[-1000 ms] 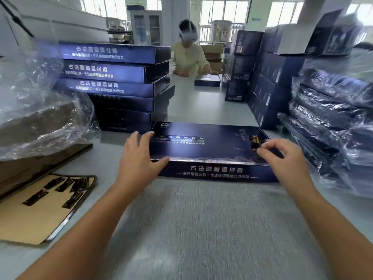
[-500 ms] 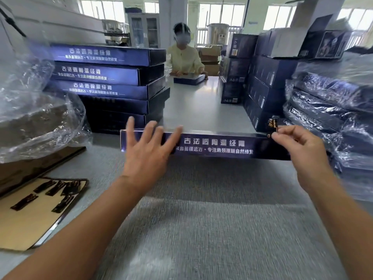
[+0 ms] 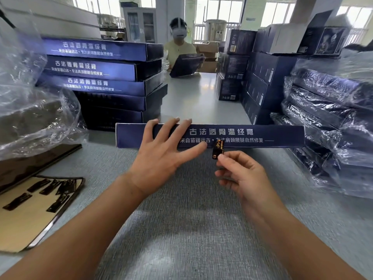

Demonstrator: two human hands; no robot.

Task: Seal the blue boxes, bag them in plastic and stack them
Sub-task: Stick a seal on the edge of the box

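Observation:
A flat blue box (image 3: 252, 136) lies on the grey table (image 3: 181, 229) with its long printed side face toward me. My left hand (image 3: 161, 154) lies over its left part, fingers spread and straight, fingertips on the top edge, thumb on the side face. My right hand (image 3: 240, 174) pinches a small black and gold seal sticker (image 3: 218, 148) and holds it against the lower edge of the side face near the middle.
A stack of unbagged blue boxes (image 3: 105, 77) stands at the back left, beside loose plastic bags (image 3: 34, 110). Bagged boxes (image 3: 331, 122) are piled at the right. A backing sheet with black stickers (image 3: 36, 201) lies at the left. Another person (image 3: 179, 49) works opposite.
The box's top face, visible a second ago, has passed out of view; only its side face shows. My right hand carried the sticker from the box's right end to the side's middle.

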